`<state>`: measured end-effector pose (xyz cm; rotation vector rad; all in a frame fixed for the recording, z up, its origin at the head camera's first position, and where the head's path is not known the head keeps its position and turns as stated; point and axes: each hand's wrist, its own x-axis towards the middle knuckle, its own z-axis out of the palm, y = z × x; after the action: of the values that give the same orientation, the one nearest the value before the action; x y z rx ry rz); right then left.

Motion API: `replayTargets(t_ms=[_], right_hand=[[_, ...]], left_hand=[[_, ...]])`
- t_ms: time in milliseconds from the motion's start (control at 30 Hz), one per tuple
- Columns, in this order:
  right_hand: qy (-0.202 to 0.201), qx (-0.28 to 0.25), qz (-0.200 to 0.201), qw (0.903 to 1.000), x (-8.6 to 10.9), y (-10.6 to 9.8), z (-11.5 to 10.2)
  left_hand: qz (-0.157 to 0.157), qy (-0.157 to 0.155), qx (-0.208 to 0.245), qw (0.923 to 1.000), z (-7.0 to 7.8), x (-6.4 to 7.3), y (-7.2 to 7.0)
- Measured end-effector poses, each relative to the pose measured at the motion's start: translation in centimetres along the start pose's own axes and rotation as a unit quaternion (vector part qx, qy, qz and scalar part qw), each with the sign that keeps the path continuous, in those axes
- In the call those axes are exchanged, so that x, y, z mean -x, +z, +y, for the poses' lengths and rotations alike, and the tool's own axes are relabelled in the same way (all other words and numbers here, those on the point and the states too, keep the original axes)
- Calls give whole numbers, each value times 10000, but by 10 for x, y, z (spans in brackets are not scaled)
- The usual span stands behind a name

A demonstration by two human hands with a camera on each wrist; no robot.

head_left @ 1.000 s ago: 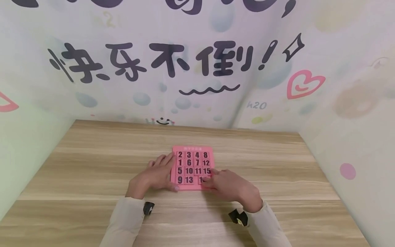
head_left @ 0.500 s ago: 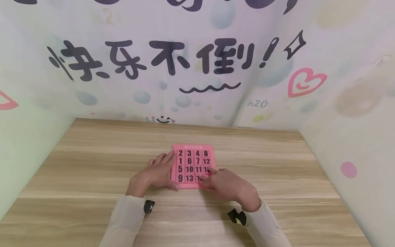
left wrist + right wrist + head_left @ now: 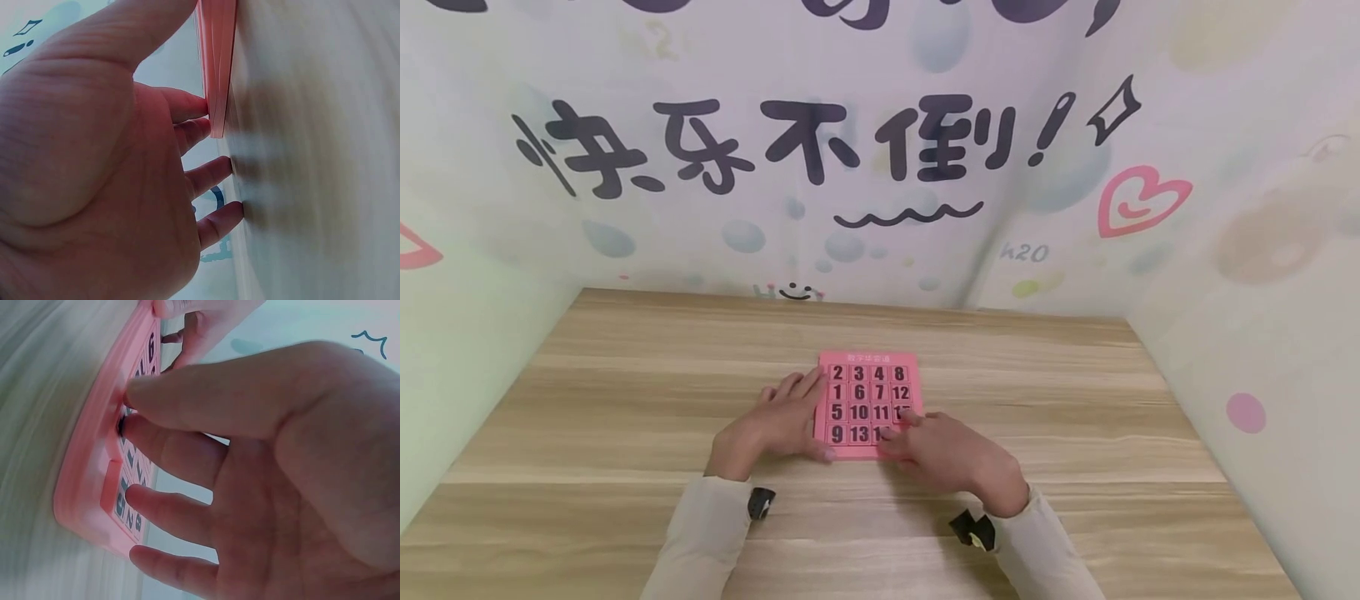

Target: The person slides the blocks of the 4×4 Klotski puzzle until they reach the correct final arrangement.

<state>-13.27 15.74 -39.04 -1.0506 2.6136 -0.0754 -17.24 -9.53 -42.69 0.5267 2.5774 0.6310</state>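
Touching tiles (image 3: 119, 501), right fingers (image 3: 169, 450) border an open slot (image 3: 97, 479) at the puzzle's (image 3: 832, 358) edge.

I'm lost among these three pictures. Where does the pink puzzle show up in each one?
Head: the puzzle lies face up, just below the middle.
Left wrist: at the top, slightly right of centre, the puzzle shows edge-on.
Right wrist: on the left, the puzzle slants down from the top, partly hidden.
Shared landmark: the table under it.
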Motion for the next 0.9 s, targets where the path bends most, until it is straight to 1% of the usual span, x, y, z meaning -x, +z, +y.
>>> replayTargets(t_ms=[100, 167, 233, 333, 433, 600, 900], right_hand=[[27, -47, 126, 9999, 0, 0, 5], [191, -74, 243, 9995, 2, -1, 8], [462, -65, 323, 9984, 3, -2, 11], [838, -20, 239, 9962, 4, -3, 13], [1025, 51, 112, 9947, 4, -3, 13], [1152, -14, -43, 9933, 3, -3, 12], [1251, 67, -164, 9920, 0, 1, 12]], left_hand=[[10, -16, 26, 10000, 0, 0, 1], [24, -17, 24, 10000, -1, 0, 1], [34, 2, 31, 10000, -1, 0, 1], [43, 17, 33, 10000, 0, 0, 1], [44, 20, 32, 10000, 0, 0, 0], [46, 9, 61, 10000, 1, 1, 0], [46, 27, 53, 10000, 1, 1, -1]])
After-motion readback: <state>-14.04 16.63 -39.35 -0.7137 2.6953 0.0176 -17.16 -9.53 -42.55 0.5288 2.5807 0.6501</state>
